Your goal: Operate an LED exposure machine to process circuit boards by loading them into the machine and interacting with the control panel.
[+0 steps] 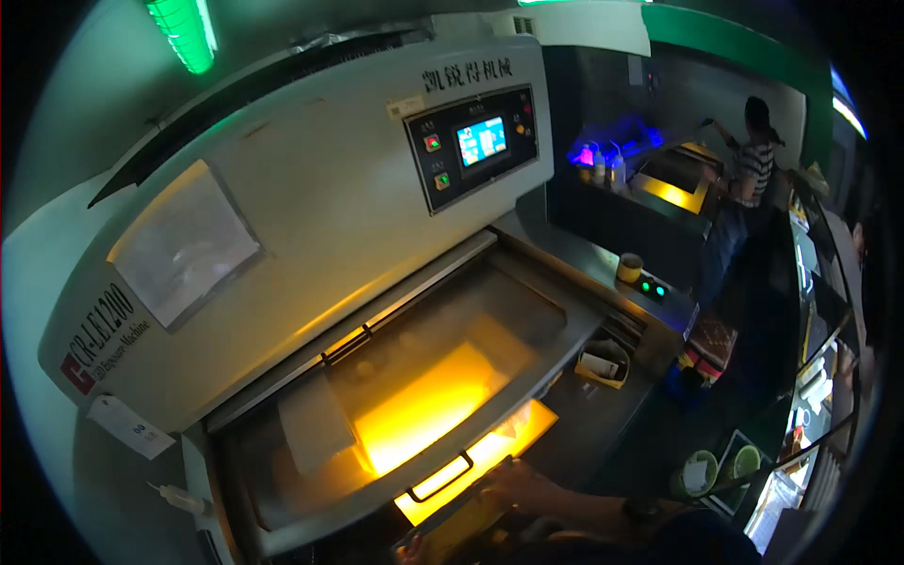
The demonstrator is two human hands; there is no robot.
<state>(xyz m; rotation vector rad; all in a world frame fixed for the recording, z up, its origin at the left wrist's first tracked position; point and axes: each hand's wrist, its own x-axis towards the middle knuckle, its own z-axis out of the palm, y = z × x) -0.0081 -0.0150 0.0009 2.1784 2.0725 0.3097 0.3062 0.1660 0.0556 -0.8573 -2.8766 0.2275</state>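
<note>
My right hand (516,485) is closed at the near side of a machine, just below its handled frame. Its fingers curl at the corner of a dim yellowish flat panel (460,535). My left hand (411,550) shows only partly at the bottom edge, with its fingers at the panel's other side. Beyond my hands lies a black handle (441,478) on the machine's metal-edged lid frame (311,529). A bright yellow-lit surface (523,428) shows under that frame. Through the frame's clear sheet glows a yellow light area (424,405), beside a pale rectangular sheet (315,424).
Above stands the machine's pale housing (320,188) with a control panel (471,146). Right of the frame are a small open box (603,363), a tape roll (631,267) and green-lit buttons (653,288). A person (753,165) works at another lit table (678,193). Shelving (819,348) lines the right.
</note>
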